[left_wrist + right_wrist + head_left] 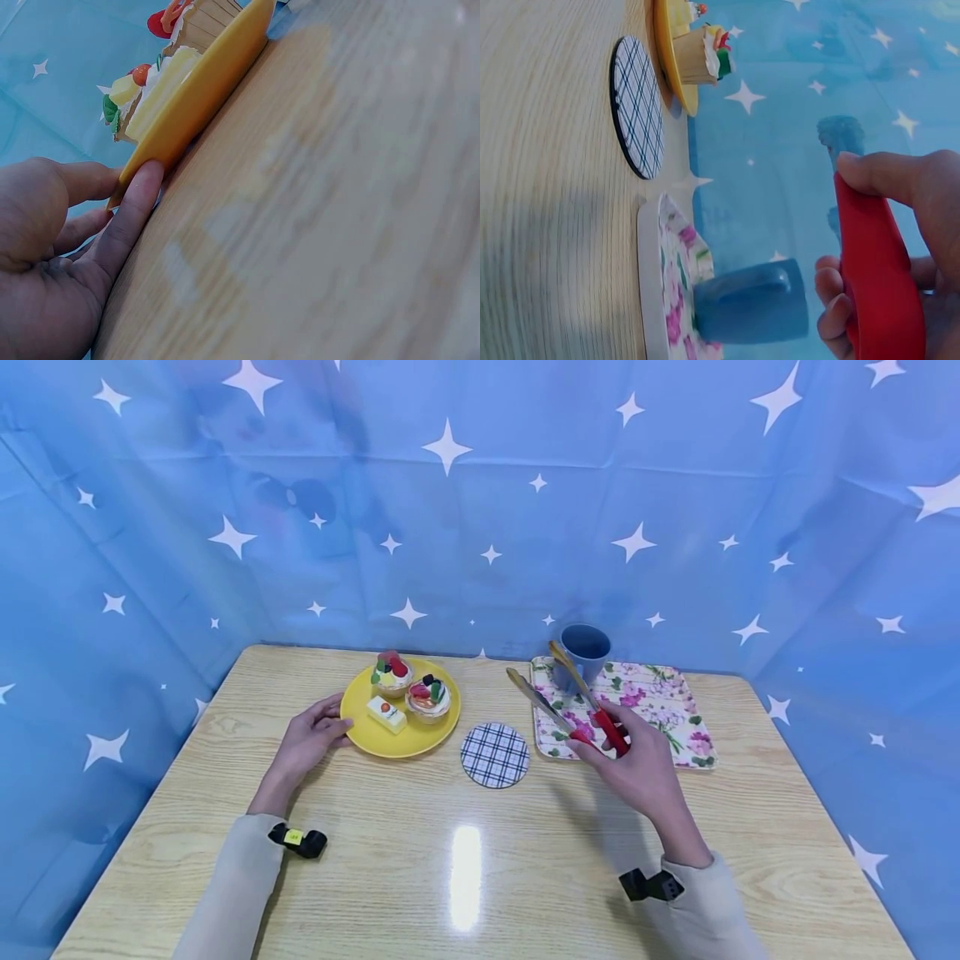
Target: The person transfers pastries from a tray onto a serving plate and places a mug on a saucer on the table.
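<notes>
My left hand (pixel 309 739) pinches the left rim of a yellow plate (pixel 411 743) on the table. In the left wrist view its thumb (pixel 141 191) is on one side of the rim and fingers on the other. On the plate sit two fruit-topped cupcakes (pixel 427 708) and a small white cake piece (pixel 384 717). Raised over the front of a floral tray (pixel 686 727), my right hand (pixel 643 768) holds tongs (pixel 877 277) by their red handles. The two metal arms of the tongs stand apart, pointing away to the upper left, with nothing between them.
A blue mug (pixel 592 647) stands upright at the back left of the tray, overlapped by one tong arm in the head view. Between plate and tray lies a round checked coaster (pixel 495 755). A blue star-patterned curtain (pixel 480 510) hangs behind the wooden table (pixel 390 877).
</notes>
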`<state>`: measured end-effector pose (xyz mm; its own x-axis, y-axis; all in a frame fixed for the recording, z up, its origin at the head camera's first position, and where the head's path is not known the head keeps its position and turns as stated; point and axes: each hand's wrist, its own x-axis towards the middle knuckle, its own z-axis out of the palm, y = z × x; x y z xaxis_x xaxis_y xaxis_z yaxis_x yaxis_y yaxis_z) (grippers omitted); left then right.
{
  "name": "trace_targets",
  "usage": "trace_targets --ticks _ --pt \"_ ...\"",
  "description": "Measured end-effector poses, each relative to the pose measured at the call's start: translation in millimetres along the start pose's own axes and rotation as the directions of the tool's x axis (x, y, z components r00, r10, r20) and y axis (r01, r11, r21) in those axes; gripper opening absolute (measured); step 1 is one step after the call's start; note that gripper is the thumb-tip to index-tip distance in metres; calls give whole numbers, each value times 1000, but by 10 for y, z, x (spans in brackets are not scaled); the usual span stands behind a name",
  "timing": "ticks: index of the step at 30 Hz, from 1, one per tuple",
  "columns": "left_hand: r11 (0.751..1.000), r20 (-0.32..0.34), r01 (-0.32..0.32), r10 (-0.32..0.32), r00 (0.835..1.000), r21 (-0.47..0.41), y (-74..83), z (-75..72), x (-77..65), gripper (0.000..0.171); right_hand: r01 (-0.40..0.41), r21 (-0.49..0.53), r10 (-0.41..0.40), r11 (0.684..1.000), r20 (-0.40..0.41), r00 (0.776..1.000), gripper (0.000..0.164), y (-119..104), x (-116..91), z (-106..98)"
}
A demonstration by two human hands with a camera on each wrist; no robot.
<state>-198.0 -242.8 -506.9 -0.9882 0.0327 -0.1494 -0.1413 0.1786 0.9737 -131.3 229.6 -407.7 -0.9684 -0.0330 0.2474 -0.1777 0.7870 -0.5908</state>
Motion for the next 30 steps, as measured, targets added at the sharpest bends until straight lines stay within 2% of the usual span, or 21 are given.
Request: trace_targets --ticks 21,30 --pt "1000 12 -2 2 1000 -5 -1 11 -8 63 -130 -30 129 991 -28 991 72 280 -82 -273" --pt "1000 -5 6 -6 1000 12 -1 17 1 63 -154 -46 151 987 -58 987 75 410 -110 -339"
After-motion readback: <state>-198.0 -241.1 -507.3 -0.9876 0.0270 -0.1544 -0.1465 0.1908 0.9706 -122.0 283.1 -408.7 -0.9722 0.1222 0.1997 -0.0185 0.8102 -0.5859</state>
